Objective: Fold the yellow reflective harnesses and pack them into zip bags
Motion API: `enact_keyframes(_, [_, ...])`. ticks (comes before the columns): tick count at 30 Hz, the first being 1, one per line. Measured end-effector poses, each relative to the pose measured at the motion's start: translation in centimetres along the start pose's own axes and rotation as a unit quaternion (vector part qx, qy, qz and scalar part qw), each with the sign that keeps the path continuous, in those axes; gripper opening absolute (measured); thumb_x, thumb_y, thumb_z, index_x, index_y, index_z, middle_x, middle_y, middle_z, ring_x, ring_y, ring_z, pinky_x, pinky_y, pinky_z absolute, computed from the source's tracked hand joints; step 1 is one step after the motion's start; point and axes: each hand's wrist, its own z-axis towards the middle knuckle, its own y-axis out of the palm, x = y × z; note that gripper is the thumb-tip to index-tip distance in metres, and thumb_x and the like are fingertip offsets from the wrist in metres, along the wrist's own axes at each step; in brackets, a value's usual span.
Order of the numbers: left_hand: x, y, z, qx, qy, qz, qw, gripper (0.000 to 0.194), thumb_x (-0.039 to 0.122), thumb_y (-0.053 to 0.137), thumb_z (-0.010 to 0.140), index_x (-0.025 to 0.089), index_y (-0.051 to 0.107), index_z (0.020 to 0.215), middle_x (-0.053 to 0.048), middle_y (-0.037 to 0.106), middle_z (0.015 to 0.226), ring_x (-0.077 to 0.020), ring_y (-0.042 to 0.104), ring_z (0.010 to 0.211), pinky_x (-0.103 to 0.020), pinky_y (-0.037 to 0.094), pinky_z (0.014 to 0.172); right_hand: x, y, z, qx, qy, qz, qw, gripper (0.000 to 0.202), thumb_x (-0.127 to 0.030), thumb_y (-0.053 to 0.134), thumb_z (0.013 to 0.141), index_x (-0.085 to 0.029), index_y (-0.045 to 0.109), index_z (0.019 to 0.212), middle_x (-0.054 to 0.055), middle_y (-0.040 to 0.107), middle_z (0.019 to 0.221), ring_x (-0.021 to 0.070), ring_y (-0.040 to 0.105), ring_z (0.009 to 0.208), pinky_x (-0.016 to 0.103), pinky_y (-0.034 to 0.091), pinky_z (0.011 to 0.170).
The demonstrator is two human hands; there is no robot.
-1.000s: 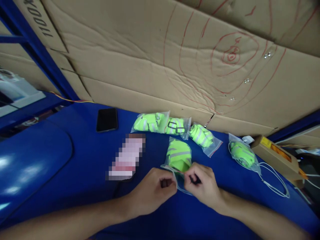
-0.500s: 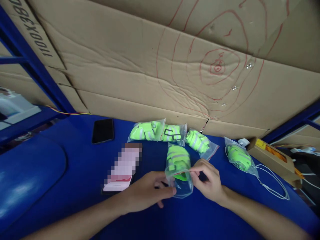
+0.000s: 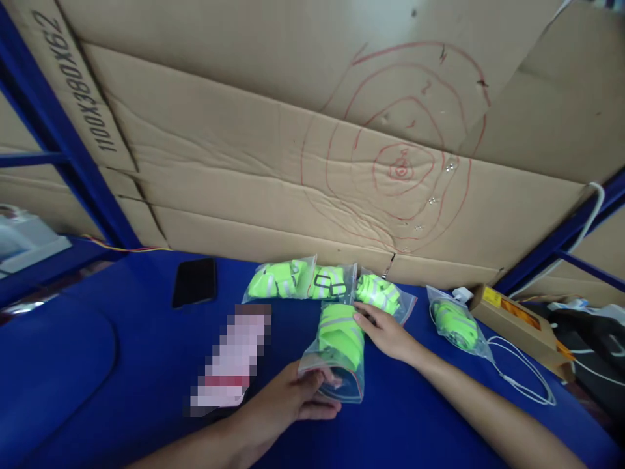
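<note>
A clear zip bag [image 3: 340, 335] with a folded neon-green item and grey reflective strips lies in front of me, its mouth toward me. My left hand [image 3: 312, 391] is closed on the bag's open end, with the thumb seen through the plastic and other fingers beneath. At the bag's upper right edge rests my right hand [image 3: 385, 329], its fingers on the plastic. Behind stand three similar filled bags: a left one [image 3: 278, 280], a middle one [image 3: 329, 282] and a right one [image 3: 378, 293], partly behind my right fingers.
On the blue table [image 3: 146, 339] lie a black phone [image 3: 194, 281] and a lit, pixelated phone [image 3: 234, 358]. Farther right are another green bag [image 3: 455, 324], a white cable [image 3: 530, 371] and a brown box [image 3: 522, 329]. Cardboard [image 3: 219, 163] with red rings rises behind.
My right hand has left the bag's mouth and moved to its far upper edge. My left hand now reaches further into the bag's opening area. The camera view has shifted.
</note>
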Motion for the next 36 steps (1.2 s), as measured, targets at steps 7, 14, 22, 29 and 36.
enact_keyframes(7, [0.4, 0.2, 0.1, 0.003, -0.019, -0.033, 0.999, 0.063, 0.053, 0.09, 0.074, 0.016, 0.066, 0.12, -0.013, 0.072, 0.121, -0.0295, 0.076, 0.099, -0.046, 0.058, 0.1, -6.4, -4.6, 0.5, 0.061, -0.045, 0.107, 0.991, 0.045, -0.058, 0.08, 0.079, -0.021, 0.072, 0.103, -0.001, 0.066, 0.085, 0.0125, 0.057, 0.076, 0.024, 0.044, 0.069])
enact_keyframes(14, [1.5, 0.5, -0.2, 0.002, -0.034, -0.033, 0.999, 0.064, 0.048, 0.09, 0.071, 0.016, 0.062, 0.119, -0.01, 0.071, 0.111, -0.0298, 0.077, 0.094, -0.046, 0.059, 0.097, -13.5, -10.0, 0.5, 0.305, -0.263, -0.074, 0.912, 0.014, -0.035, 0.074, 0.087, -0.022, 0.074, 0.091, 0.002, 0.072, 0.084, 0.0143, 0.057, 0.068, 0.028, 0.043, 0.064])
enact_keyframes(22, [1.5, 0.5, -0.3, -0.018, -0.021, 0.036, 0.999, 0.059, 0.046, 0.081, 0.082, 0.017, 0.056, 0.126, -0.01, 0.068, 0.117, -0.0281, 0.075, 0.098, -0.046, 0.059, 0.098, -16.3, -12.6, -0.3, 0.422, -0.332, -0.148, 0.83, 0.009, -0.033, 0.07, 0.092, -0.024, 0.073, 0.094, 0.003, 0.07, 0.088, 0.0167, 0.062, 0.075, 0.031, 0.049, 0.067])
enact_keyframes(29, [1.5, 0.7, -0.2, -0.022, -0.018, 0.042, 0.999, 0.071, 0.049, 0.078, 0.085, 0.019, 0.042, 0.139, -0.012, 0.068, 0.119, -0.0284, 0.076, 0.098, -0.046, 0.061, 0.095, -12.7, -16.0, 2.2, 0.513, -0.319, -0.146, 0.784, 0.016, -0.015, 0.066, 0.089, -0.014, 0.069, 0.105, 0.004, 0.066, 0.089, 0.0097, 0.058, 0.072, 0.023, 0.046, 0.066])
enact_keyframes(36, [1.9, 1.2, -0.5, -0.007, -0.017, 0.075, 0.997, 0.069, 0.044, 0.074, 0.086, 0.021, 0.038, 0.141, -0.011, 0.068, 0.116, -0.0279, 0.077, 0.094, -0.047, 0.062, 0.091, -5.0, -22.8, -0.4, 0.359, 0.032, -0.271, 0.893, 0.043, -0.02, 0.082, 0.081, -0.015, 0.076, 0.123, 0.015, 0.075, 0.1, 0.0149, 0.06, 0.065, 0.035, 0.045, 0.066])
